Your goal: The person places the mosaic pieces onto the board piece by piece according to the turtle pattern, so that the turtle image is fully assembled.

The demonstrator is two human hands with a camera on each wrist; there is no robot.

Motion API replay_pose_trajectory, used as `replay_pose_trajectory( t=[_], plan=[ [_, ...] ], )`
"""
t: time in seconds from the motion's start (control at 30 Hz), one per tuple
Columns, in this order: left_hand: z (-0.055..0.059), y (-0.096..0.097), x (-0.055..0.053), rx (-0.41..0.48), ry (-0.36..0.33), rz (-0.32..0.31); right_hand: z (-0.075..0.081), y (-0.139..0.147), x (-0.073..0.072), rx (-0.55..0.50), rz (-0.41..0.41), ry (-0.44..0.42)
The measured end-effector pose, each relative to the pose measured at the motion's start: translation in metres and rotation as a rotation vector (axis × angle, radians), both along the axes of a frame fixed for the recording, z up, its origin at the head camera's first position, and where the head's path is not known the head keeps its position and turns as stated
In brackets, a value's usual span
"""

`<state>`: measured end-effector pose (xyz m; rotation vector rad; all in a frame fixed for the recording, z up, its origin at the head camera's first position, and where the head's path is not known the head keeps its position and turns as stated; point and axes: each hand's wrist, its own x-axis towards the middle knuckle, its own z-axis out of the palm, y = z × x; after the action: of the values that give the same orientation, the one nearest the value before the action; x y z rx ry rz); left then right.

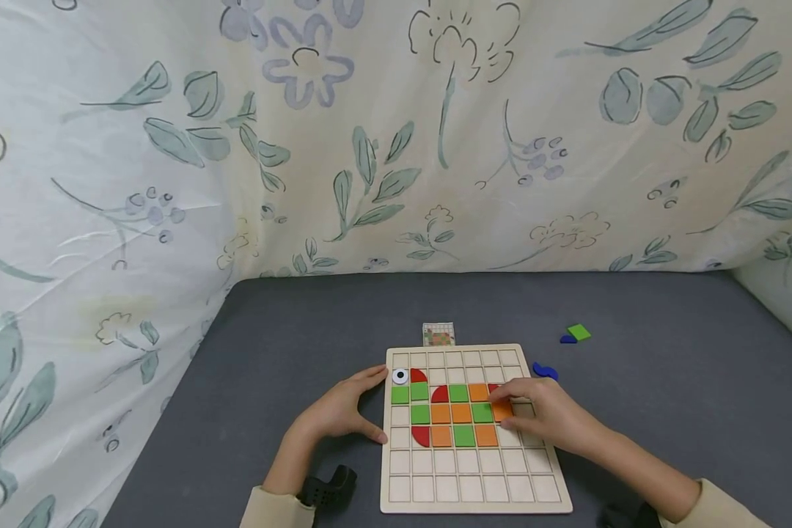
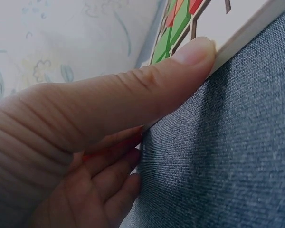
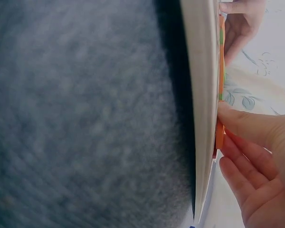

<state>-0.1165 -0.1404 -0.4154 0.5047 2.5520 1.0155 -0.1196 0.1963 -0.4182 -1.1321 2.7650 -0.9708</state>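
A pale wooden grid board (image 1: 475, 495) lies on the grey cloth, with orange, green and red pieces in its upper cells. Along its left edge, my left hand (image 1: 343, 407) is spread, thumb and fingertips touching the side; the thumb (image 2: 194, 52) shows against the edge in the left wrist view. Over the board's right part, my right hand (image 1: 551, 411) pinches an orange square piece (image 1: 501, 411) at the right end of the middle row. That orange square (image 3: 220, 135) stands slightly tilted off the board in the right wrist view. The fingers partly hide a red piece (image 1: 493, 386).
A white disc with a black dot (image 1: 400, 376) sits in the board's upper left. Behind the board stands a small pattern card (image 1: 438, 334). A blue wavy piece (image 1: 545, 371), a blue piece (image 1: 568, 339) and a green diamond (image 1: 578, 332) lie to the right. Floral fabric hangs behind.
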Motion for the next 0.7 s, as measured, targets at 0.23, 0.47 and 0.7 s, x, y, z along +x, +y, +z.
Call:
replay_pose_trajectory(
  t=[0.23, 0.47, 0.7],
  plan=[
    [0.0014, -0.0008, -0.0016, 0.0, -0.003, 0.003, 0.0017, -0.0013, -0.0009, -0.006, 0.011, 0.019],
    [0.0021, -0.0011, -0.0015, -0.004, 0.001, 0.001, 0.0029, -0.0015, 0.0005, 0.003, 0.007, 0.004],
    [0.0004, -0.0016, -0.0019, -0.012, 0.004, 0.002, 0.0039, -0.0013, 0.0004, 0.003, 0.012, 0.009]
  ],
)
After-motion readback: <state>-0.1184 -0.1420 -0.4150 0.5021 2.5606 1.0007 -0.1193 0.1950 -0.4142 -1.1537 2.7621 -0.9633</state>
